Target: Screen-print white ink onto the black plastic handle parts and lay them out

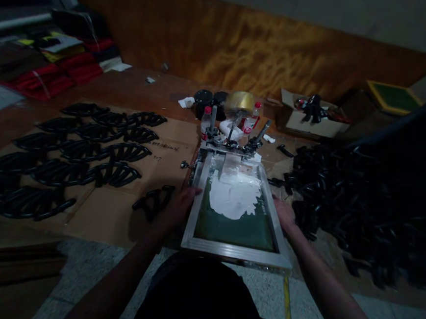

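Observation:
An aluminium-framed printing screen point(194, 212) with green mesh and a patch of white ink point(234, 195) is hinged on a clamp point(229, 143) in front of me. My left hand point(175, 208) rests against the frame's left rail, partly tucked under it. My right hand point(284, 214) lies against the right rail. Whether either hand grips the frame cannot be told. A single black plastic piece point(154, 199) lies just left of my left hand.
Rows of black plastic pieces point(69, 160) lie on cardboard to the left. A large heap of them point(353, 200) sits at the right. Bottles and ink tins point(224, 109) stand behind the clamp; a cardboard box point(312, 120) is beyond.

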The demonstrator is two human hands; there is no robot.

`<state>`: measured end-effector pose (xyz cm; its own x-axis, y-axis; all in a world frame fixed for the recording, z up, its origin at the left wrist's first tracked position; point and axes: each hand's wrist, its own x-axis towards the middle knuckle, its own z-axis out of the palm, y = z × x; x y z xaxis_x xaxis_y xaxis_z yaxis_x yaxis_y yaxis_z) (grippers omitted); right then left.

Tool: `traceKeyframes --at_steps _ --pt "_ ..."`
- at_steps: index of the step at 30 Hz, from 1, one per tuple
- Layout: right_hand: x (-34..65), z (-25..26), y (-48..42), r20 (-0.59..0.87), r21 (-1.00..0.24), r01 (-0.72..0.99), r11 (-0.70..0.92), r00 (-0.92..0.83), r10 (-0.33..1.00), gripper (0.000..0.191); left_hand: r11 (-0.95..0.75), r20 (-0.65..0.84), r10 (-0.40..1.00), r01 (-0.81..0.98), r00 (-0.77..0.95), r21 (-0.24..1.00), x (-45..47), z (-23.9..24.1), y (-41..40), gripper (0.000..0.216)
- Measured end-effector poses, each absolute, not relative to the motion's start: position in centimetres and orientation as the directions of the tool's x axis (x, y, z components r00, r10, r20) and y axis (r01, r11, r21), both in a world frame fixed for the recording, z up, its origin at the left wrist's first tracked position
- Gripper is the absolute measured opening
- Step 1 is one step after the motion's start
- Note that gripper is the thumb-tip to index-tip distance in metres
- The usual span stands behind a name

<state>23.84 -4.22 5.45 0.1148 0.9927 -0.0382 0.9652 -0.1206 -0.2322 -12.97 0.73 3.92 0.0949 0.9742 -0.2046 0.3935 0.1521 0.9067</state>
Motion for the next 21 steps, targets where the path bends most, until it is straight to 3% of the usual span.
traceKeyframes --at_steps 2,4,6,8,12,14,19,21 --pt "23.8 4.2 0.8 -0.033 -0.193 0.965 -0.176 0.173 0.984 0.032 0.179 -0.238 0.966 0.4 0.101 0.899 -12.9 1.4 0.2 0.052" --pt "22.0 3.7 5.3 0.055 -0.202 0.971 -0.132 0.145 0.988 0.032 0.197 -0.261 0.96 0.412 0.104 0.889 -12.8 -1.0 0.2 0.059" --pt "18.9 3.9 8.2 0.193 -0.22 0.975 0.037 0.006 0.981 0.052 0.202 -0.267 0.958 0.417 0.105 0.886 -12.7 -2.9 0.4 0.061" --pt "15.4 4.4 9.6 0.237 -0.191 0.958 0.213 -0.166 0.957 0.064 0.197 -0.259 0.96 0.408 0.103 0.892 -12.6 -4.0 0.7 0.06" --pt "10.6 4.3 8.3 -0.064 -0.133 0.945 0.3 -0.311 0.948 0.029 0.199 -0.262 0.959 0.396 0.111 0.896 -12.6 -4.8 1.1 0.057" --pt "10.3 3.6 6.3 -0.169 -0.135 0.928 0.348 -0.367 0.915 0.021 0.203 -0.261 0.96 0.394 0.101 0.897 -12.6 -5.1 1.1 0.055" --pt "12.7 3.1 2.8 -0.205 -0.232 0.703 0.673 -0.711 0.672 0.024 0.199 -0.25 0.963 0.362 0.099 0.91 -12.5 -5.7 0.9 0.053" --pt "13.1 3.2 3.0 -0.175 -0.28 0.656 0.701 -0.753 0.635 0.023 0.194 -0.24 0.967 0.354 0.09 0.915 -12.4 -5.6 0.8 0.053"
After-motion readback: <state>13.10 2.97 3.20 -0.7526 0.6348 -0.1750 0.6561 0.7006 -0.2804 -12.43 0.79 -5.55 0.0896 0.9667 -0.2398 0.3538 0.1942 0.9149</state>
